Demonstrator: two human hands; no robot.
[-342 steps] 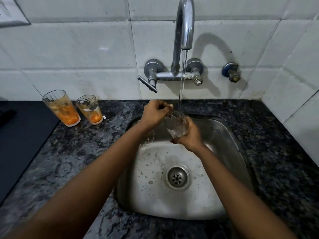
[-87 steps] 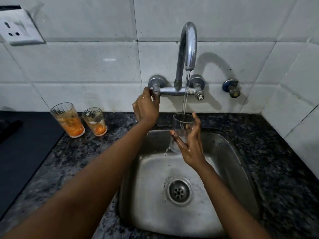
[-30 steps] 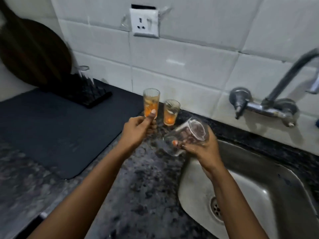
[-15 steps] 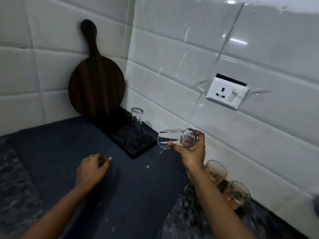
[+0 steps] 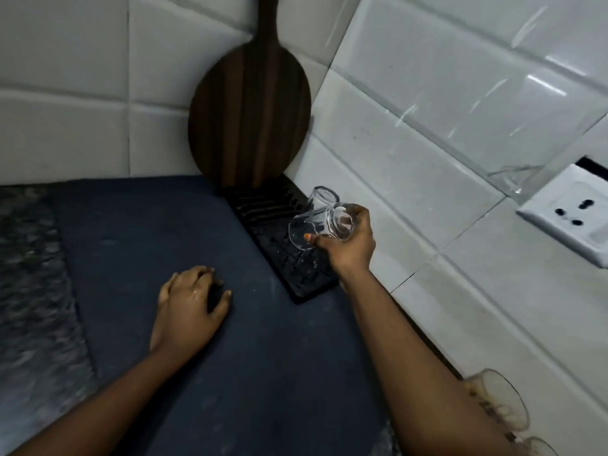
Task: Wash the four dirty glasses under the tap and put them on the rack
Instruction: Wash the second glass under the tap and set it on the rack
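Clearly wet, slippery and breakable, the rinsed glass (image 5: 320,227) is clasped round its base by the right hand (image 5: 348,245), while the left hand (image 5: 190,304) rests empty, loosely curled.

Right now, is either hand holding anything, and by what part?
The right hand holds a clear glass tilted over the rack, fingers wrapped around its base end. The left hand holds nothing, resting on the mat.
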